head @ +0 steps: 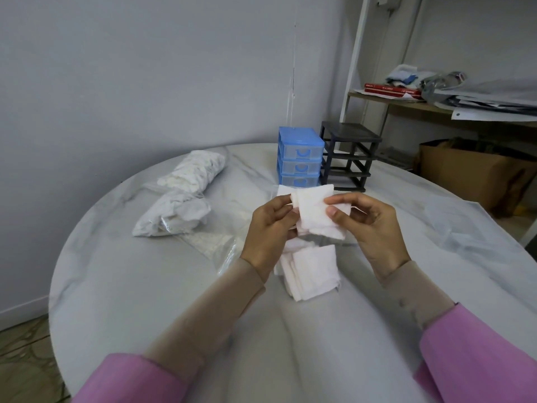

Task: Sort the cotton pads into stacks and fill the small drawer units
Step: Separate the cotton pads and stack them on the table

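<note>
My left hand (268, 228) and my right hand (372, 228) hold a small bunch of square white cotton pads (312, 210) between them, lifted above the table. Below the hands a loose stack of square cotton pads (311, 271) lies on the table. Behind them stands a blue drawer unit (300, 157) with three clear drawers, all pushed in. Beside it on the right is a black drawer frame (347, 155) with no drawers in it. Two plastic bags of white pads (186, 196) lie at the left.
The round marble-look table (145, 286) has an empty clear plastic bag (220, 245) left of my hands and clear plastic drawers (462, 225) at the right. A shelf with books and papers (436, 94) and a cardboard box (476, 173) stand behind the table.
</note>
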A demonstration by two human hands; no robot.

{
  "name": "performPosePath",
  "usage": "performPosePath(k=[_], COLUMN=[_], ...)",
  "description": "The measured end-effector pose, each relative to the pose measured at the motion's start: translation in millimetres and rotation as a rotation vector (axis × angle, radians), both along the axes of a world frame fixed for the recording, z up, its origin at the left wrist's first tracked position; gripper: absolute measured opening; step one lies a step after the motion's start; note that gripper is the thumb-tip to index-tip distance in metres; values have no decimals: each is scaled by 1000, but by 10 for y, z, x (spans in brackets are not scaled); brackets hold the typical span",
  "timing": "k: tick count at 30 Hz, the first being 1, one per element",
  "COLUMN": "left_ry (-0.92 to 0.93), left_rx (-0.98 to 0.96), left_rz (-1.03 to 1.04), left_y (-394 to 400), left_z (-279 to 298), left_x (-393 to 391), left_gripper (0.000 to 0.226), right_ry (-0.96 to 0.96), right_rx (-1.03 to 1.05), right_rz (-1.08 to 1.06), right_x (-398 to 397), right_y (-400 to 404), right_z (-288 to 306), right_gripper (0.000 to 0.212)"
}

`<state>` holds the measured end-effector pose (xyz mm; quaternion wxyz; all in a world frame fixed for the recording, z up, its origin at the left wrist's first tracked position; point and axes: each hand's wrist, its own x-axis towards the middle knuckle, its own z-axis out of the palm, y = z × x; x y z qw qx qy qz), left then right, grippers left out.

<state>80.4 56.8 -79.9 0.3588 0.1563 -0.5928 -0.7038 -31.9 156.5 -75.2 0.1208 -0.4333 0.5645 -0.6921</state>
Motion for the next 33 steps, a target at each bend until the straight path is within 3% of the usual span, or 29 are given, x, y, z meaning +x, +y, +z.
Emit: performPosePath(k=[9,14,25,33], left_ry=[1,27,49,95], left_rx=[19,122,38,17], left_rz=[-29,-20,18,118], left_y=[9,1,-2,-1], left_z=[5,16,-13,-5], left_x=[3,-11,16,38], left_gripper=[23,19,25,22], right_ry=[84,95,63,24], right_rx=[32,39,8,-18], right_rz=[-43,-54,-4,-131], right_x=[-19,-24,-20,-65], right_y=[-4,-11,-26,-6], right_z=[-19,-31,-44,-21], right_gripper=[19,21,21,24])
